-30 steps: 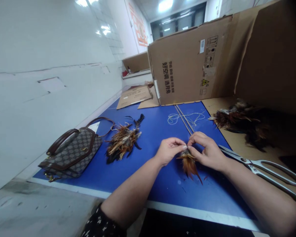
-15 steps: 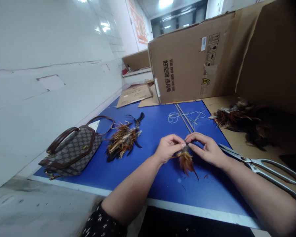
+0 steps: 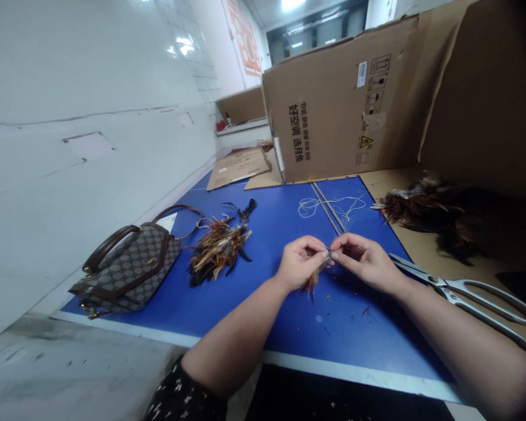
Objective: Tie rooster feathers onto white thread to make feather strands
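Observation:
Over the blue tabletop (image 3: pixel 263 327), my left hand (image 3: pixel 301 262) pinches a small brown feather bunch (image 3: pixel 311 283), most of it hidden behind the fingers. My right hand (image 3: pixel 363 261) meets it fingertip to fingertip, with thumb and index pressed together at the bunch's grey, fluffy end. Just beyond the hands lie two thin sticks (image 3: pixel 328 209) and a loose tangle of pale string (image 3: pixel 309 208). To the left rests a larger pile of brown and black feathers (image 3: pixel 219 248). Tiny feather scraps (image 3: pixel 365 311) are scattered below the hands.
Large scissors (image 3: pixel 447 286) lie beside my right forearm. A dark feather heap (image 3: pixel 425 204) sits on cardboard at the right. A patterned handbag (image 3: pixel 134 266) stands at the left against the wall. A big cardboard box (image 3: pixel 337 111) rises behind, with flat cardboard (image 3: pixel 239 168) next to it.
The feather bunch, which hung down between my hands, has turned to the left and is now mostly covered by my left fingers. New fluff scraps show on the table beneath.

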Action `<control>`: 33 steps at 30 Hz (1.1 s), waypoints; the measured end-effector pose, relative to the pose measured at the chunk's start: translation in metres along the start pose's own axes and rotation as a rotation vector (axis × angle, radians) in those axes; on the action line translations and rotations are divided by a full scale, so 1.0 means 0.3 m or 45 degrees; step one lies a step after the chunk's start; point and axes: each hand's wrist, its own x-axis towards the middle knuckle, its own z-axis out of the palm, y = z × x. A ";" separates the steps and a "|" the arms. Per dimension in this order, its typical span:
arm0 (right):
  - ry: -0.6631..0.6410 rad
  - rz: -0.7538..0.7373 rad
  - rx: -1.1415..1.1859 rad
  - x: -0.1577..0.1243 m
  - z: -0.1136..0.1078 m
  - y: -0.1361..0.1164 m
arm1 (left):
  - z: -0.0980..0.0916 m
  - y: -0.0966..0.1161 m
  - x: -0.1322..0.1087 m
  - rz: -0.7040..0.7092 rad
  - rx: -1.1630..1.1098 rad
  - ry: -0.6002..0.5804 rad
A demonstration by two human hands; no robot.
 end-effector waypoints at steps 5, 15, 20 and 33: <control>0.007 -0.031 0.006 0.002 -0.003 0.000 | 0.028 -0.010 -0.015 0.158 0.067 0.054; 0.134 -0.056 -0.071 0.002 -0.005 0.001 | 0.040 -0.019 -0.017 0.094 0.024 0.110; -0.158 0.163 0.126 0.004 -0.033 -0.008 | 0.048 -0.012 -0.017 0.076 -0.012 0.101; 0.253 0.040 -0.211 0.011 -0.026 -0.021 | 0.060 -0.016 -0.029 -0.159 -0.119 -0.013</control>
